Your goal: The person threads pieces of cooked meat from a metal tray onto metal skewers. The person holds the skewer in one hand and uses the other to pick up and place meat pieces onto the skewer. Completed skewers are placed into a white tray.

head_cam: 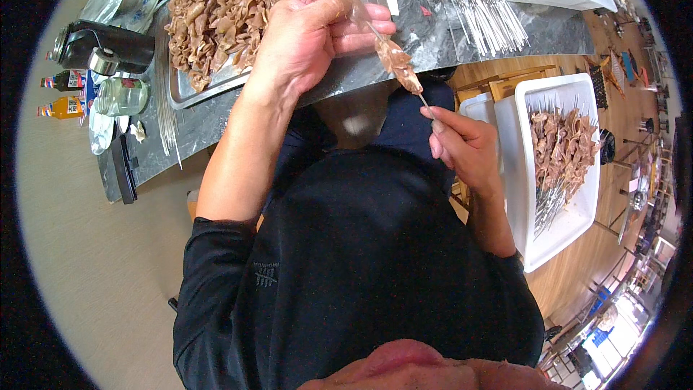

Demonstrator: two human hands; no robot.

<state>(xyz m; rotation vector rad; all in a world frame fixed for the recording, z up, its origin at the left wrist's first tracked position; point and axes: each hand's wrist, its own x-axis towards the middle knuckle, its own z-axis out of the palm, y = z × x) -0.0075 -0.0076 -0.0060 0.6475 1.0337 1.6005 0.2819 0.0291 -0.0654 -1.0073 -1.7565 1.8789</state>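
Observation:
Between my two hands runs a thin metal skewer (426, 99) with slices of brown meat (398, 62) threaded along its middle. My right hand (460, 143) pinches the skewer's lower end between thumb and fingers. Near its upper end, my left hand (308, 32) grips a pale, thin meat slice (354, 5) between thumb and index finger, the other fingers stretched out behind the skewer. The skewer's tip is hidden by that slice. Just beyond my left wrist, a metal tray (181, 98) bears a large heap of meat slices (227, 21).
Bare metal skewers (487, 11) lie on the dark stone-patterned table (346, 73), with more skewers (168, 114) at the left. A white bin (563, 244) at my right holds loaded skewers (563, 151). A glass jar (122, 96), bottles (62, 107) and a black flask (108, 46) stand left.

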